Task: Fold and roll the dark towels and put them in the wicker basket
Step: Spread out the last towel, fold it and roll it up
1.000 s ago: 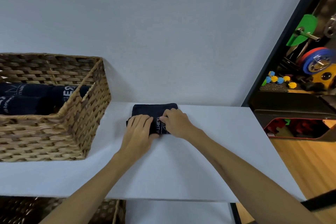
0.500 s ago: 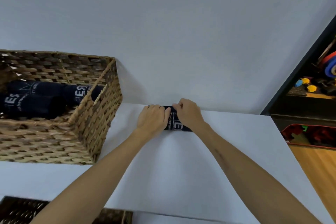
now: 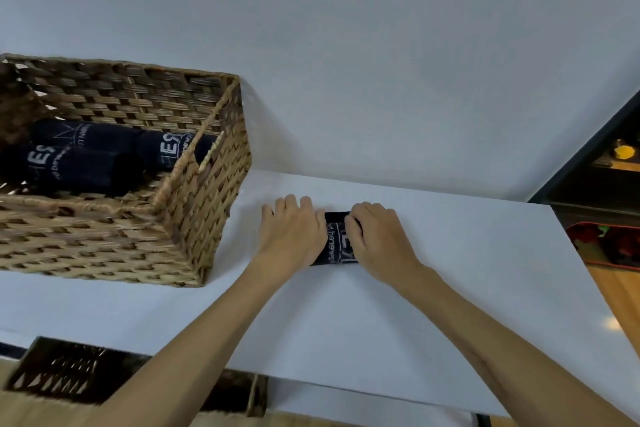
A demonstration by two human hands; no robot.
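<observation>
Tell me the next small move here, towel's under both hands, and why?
Probably lift the rolled towel and carry it left into the wicker basket. It looks fully rolled, both the left hand and right hand curl over it, and other rolled towels already lie inside.

towel (image 3: 337, 242): only a dark strip shows between the two hands; both ends are covered, print only partly readable.
left hand (image 3: 290, 233): fingertips curl over the far side, out of sight.
right hand (image 3: 376, 238): fingertips are tucked against the cloth, grip unclear.
wicker basket (image 3: 194, 218): left of the hands, cut off by the left edge.
rolled towels (image 3: 86, 158): in the basket, partly behind its wall; count uncertain.
lower basket (image 3: 62, 371): below the left forearm, blurred, mostly hidden under the table.
shelf items (image 3: 623, 152): right of the hands, cropped, too small to identify.
</observation>
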